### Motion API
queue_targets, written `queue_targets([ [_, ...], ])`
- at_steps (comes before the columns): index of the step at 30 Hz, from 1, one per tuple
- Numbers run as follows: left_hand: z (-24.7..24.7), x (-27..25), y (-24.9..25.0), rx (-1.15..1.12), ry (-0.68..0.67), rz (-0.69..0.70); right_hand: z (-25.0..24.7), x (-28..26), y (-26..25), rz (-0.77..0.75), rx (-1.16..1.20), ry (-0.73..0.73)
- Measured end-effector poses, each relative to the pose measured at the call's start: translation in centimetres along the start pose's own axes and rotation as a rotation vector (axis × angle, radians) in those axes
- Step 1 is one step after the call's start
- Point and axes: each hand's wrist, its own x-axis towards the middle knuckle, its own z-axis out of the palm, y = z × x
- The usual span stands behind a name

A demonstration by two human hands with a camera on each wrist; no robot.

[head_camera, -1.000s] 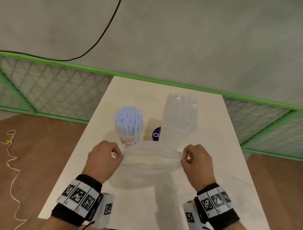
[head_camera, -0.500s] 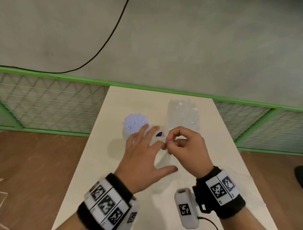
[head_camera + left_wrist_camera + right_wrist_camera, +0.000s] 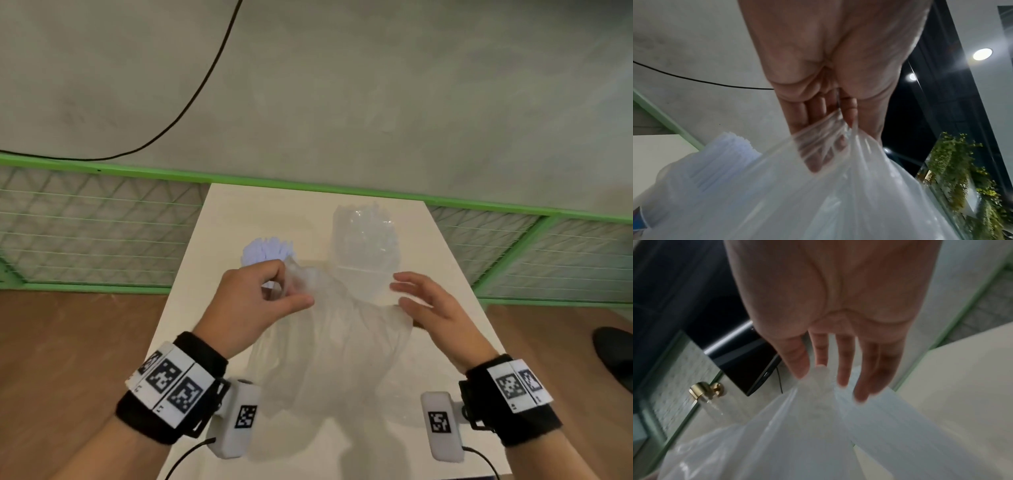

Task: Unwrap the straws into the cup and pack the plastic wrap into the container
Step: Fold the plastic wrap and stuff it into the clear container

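Observation:
A clear plastic wrap (image 3: 329, 342) hangs spread between my two hands above the white table (image 3: 239, 212). My left hand (image 3: 291, 294) pinches its upper left corner with curled fingers, which the left wrist view shows bunched in the fingertips (image 3: 828, 146). My right hand (image 3: 399, 294) pinches the upper right edge between thumb and index, other fingers straight (image 3: 812, 368). Behind the left hand stands the cup of pale blue straws (image 3: 267, 250), partly hidden. The clear container (image 3: 363, 246), stuffed with crumpled wrap, stands behind the right hand.
A green-framed wire fence (image 3: 102, 236) runs behind and beside the table. A black cable (image 3: 191, 99) hangs on the grey wall. A dark shoe (image 3: 613, 356) sits on the wooden floor to the right.
The hands came together over the cup and container, the left one letting go, then drew apart again. Now the wrap hangs wide between them, held higher than before.

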Motion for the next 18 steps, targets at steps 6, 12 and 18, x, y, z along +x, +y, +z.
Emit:
queue_targets([
  [6,0.6,1.1,1.3,-0.040,0.056,0.004,-2.9,1.0,-0.6,-0.056,0.050,-0.070],
  [12,-1.1,1.9,2.3,-0.149,0.219,0.005,-11.1,2.6,-3.7,-0.198,0.027,0.365],
  [18,1.3,2.7,2.3,-0.393,0.368,-0.025,-9.7,1.3,-0.8,0.088,0.700,-0.055],
])
